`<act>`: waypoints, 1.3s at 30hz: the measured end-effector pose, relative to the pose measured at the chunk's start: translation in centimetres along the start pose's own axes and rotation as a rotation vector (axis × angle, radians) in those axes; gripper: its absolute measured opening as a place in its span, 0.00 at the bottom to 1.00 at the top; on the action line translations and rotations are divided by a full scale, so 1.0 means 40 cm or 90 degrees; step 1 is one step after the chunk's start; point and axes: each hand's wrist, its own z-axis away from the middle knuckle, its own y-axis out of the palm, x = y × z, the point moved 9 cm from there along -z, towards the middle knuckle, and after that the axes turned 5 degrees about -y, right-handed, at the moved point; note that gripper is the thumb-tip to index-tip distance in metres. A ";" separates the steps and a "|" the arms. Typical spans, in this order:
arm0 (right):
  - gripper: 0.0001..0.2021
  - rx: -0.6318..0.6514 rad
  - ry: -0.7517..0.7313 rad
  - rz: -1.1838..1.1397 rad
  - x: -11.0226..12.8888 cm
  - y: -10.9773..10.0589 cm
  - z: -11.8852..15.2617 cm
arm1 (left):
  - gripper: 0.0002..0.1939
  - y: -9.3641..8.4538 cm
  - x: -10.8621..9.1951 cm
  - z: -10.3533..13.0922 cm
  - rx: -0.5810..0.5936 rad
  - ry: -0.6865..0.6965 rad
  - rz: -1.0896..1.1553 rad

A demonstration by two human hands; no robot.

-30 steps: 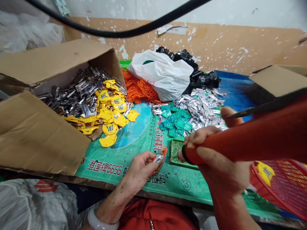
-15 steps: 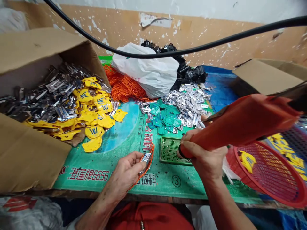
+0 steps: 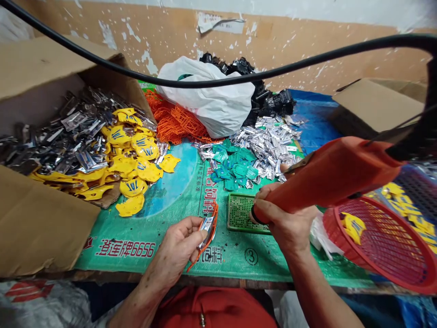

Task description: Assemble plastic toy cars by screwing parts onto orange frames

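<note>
Between the thumb and fingers of my left hand [image 3: 180, 243] is a thin orange plastic piece [image 3: 215, 223], together with a shiny silver piece [image 3: 206, 224]. My right hand [image 3: 287, 221] is wrapped round an orange-red electric screwdriver [image 3: 331, 175], tilted with its black-collared nose down to the left. That nose is over the right part of a green perforated tray [image 3: 230, 223], whose small holes seem to hold tiny screws; the bit's end is hidden by my fingers. Beyond the tray lie green plastic pieces [image 3: 235, 164] and a pile of silver pieces [image 3: 269, 141].
A cardboard box [image 3: 44, 228] at left spills silver parts and yellow pieces [image 3: 131, 205]. Orange frames [image 3: 177, 123], a white bag [image 3: 211, 100] and black parts [image 3: 280, 102] are at the back. At right are a red basket [image 3: 385, 246] and another box [image 3: 378, 102]. A black cable [image 3: 211, 84] crosses overhead.
My right hand and the screwdriver have shifted slightly left over the tray, and the black cable has swung. My left hand keeps its hold almost unmoved.
</note>
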 end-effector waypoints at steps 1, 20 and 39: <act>0.08 -0.004 -0.008 0.003 0.005 0.000 0.000 | 0.14 -0.001 0.001 0.000 -0.001 0.002 0.000; 0.07 -0.048 0.001 0.011 0.014 -0.023 -0.014 | 0.20 0.009 -0.007 0.008 0.068 0.009 0.073; 0.23 0.122 0.042 -0.222 0.121 0.171 0.033 | 0.17 0.053 0.005 -0.020 0.123 -0.024 0.296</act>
